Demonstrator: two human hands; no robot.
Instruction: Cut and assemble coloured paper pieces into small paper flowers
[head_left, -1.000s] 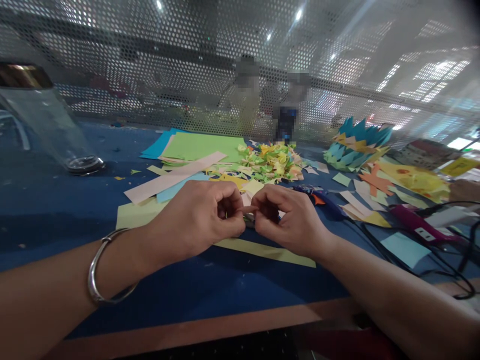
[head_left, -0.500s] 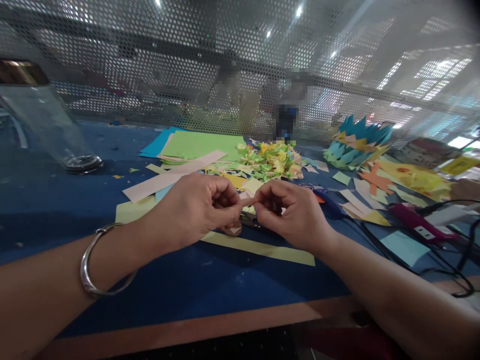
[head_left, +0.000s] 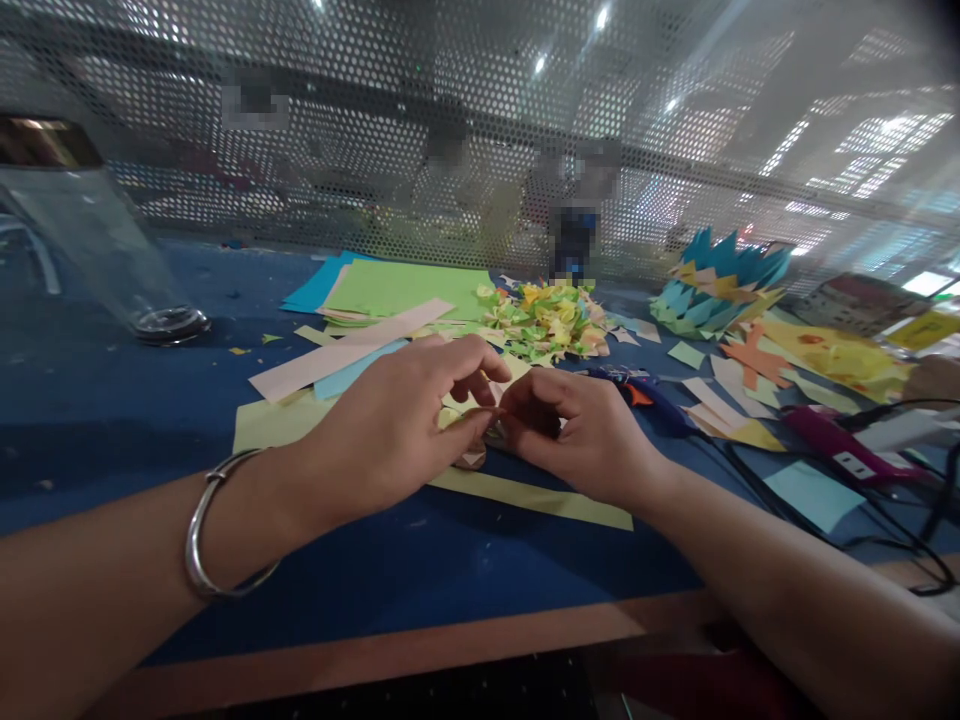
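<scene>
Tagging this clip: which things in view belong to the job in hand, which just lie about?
Likely in the job: small paper piece, mostly hidden at the right hand; pale yellow strip; cut-paper pile.

Seemingly just lying about: glass bottle; magenta power strip.

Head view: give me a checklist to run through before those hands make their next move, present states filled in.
1. Left hand pinch closed: not ok; index finger and thumb stand apart.
2. Right hand pinch holding something: cannot tell; the fingers hide what is between them.
3. Yellow strip flat on the table: ok.
4. Blue corded tool switched off: cannot tell.
5. Glass bottle away from both hands: ok; off to the left.
</scene>
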